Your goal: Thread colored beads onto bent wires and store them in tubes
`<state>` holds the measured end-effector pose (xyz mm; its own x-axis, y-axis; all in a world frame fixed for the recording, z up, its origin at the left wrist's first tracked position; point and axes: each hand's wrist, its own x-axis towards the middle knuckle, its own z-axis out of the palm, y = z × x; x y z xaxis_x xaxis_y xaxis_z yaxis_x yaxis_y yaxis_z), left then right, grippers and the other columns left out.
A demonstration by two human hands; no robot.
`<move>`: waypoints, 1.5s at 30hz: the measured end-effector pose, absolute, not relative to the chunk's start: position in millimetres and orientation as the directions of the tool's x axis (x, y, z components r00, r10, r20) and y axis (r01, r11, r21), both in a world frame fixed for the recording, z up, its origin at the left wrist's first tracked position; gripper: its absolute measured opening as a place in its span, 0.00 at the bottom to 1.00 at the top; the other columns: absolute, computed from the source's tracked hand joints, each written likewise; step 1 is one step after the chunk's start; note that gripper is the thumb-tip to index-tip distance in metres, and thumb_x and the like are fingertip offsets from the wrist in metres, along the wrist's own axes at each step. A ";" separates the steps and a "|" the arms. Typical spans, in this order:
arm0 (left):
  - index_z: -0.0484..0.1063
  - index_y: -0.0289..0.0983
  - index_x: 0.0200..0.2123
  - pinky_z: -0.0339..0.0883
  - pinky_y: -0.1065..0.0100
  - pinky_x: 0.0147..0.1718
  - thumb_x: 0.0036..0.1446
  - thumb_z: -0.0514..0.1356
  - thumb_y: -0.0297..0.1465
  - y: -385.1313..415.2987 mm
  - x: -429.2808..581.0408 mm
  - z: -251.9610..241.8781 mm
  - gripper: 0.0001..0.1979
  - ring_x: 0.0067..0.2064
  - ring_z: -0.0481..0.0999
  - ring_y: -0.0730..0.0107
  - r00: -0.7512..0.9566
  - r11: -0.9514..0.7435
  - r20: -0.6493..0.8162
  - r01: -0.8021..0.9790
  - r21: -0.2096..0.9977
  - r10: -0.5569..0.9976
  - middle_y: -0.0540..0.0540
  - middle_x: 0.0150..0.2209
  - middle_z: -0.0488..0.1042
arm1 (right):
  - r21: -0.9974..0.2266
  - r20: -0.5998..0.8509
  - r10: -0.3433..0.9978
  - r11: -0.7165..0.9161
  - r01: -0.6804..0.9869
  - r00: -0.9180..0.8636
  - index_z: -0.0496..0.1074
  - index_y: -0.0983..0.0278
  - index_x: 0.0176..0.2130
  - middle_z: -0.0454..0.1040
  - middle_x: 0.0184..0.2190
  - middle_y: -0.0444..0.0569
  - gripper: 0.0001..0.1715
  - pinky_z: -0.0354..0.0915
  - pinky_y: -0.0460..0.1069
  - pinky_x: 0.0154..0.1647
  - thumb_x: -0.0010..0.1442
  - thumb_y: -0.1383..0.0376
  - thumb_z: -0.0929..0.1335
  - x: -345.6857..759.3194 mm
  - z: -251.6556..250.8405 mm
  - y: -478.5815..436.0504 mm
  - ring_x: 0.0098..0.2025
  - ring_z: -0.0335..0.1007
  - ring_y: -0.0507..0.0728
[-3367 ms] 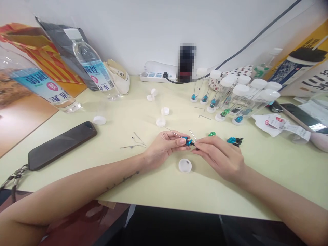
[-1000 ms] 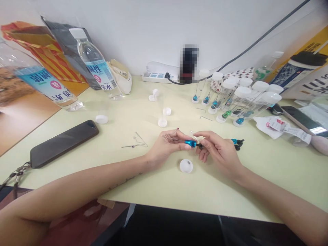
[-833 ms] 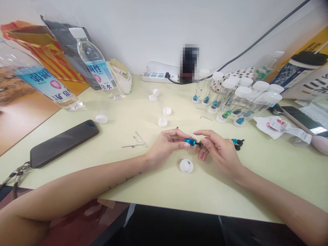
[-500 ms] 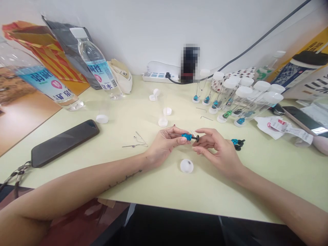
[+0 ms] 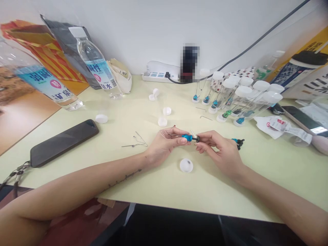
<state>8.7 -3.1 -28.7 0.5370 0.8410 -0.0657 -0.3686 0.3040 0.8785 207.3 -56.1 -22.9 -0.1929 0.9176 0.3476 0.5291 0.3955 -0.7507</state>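
Fingers of the left hand (image 5: 164,145) pinch a small blue metal piece with thin wire (image 5: 187,137) above the pale worktop (image 5: 159,184); right hand (image 5: 220,150) nips its black end.

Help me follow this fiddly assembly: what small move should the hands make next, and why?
Probably a small twist of the black knob by the right hand while the left hand steadies the blue barrel: the knob sits at the barrel's end, pinched by the right thumb and forefinger.
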 end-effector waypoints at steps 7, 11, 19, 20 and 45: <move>0.79 0.35 0.31 0.67 0.68 0.40 0.45 0.69 0.25 -3.8 10.5 -27.2 0.07 0.35 0.76 0.73 0.522 0.301 -0.072 -0.368 0.880 0.850 0.47 0.34 0.78 | -0.762 0.331 0.921 0.389 0.518 -0.205 0.68 0.62 0.44 0.75 0.26 0.42 0.07 0.71 0.44 0.30 0.63 0.66 0.66 208.8 -24.0 -55.3 0.28 0.73 0.49; 0.79 0.35 0.31 0.67 0.68 0.39 0.44 0.70 0.25 -3.1 10.5 -28.4 0.07 0.35 0.75 0.73 0.511 0.303 -0.079 -0.371 0.878 0.856 0.47 0.34 0.78 | -0.762 0.319 0.923 0.386 0.520 -0.216 0.69 0.63 0.43 0.74 0.25 0.41 0.07 0.71 0.42 0.29 0.64 0.65 0.65 208.4 -23.9 -53.7 0.26 0.72 0.48; 0.79 0.36 0.32 0.67 0.69 0.38 0.45 0.70 0.25 -3.0 10.2 -30.3 0.08 0.35 0.75 0.73 0.521 0.297 -0.074 -0.361 0.884 0.851 0.48 0.34 0.77 | -0.744 0.279 0.930 0.366 0.559 -0.238 0.69 0.64 0.41 0.74 0.24 0.42 0.07 0.69 0.42 0.28 0.65 0.65 0.63 209.1 -19.9 -53.7 0.25 0.72 0.48; 0.79 0.36 0.32 0.67 0.69 0.38 0.45 0.70 0.25 -3.1 10.3 -30.3 0.08 0.35 0.75 0.73 0.518 0.297 -0.075 -0.361 0.884 0.852 0.48 0.35 0.77 | -0.744 0.273 0.932 0.362 0.562 -0.239 0.69 0.64 0.41 0.74 0.24 0.42 0.08 0.69 0.42 0.28 0.65 0.64 0.63 209.0 -19.7 -53.5 0.25 0.72 0.48; 0.79 0.36 0.32 0.65 0.67 0.40 0.45 0.70 0.26 -2.5 9.6 -27.5 0.08 0.35 0.75 0.72 0.520 0.308 -0.089 -0.352 0.884 0.850 0.48 0.33 0.78 | -0.745 0.295 0.928 0.372 0.553 -0.225 0.69 0.63 0.45 0.74 0.25 0.42 0.10 0.70 0.44 0.29 0.64 0.64 0.64 208.6 -22.8 -53.6 0.25 0.72 0.50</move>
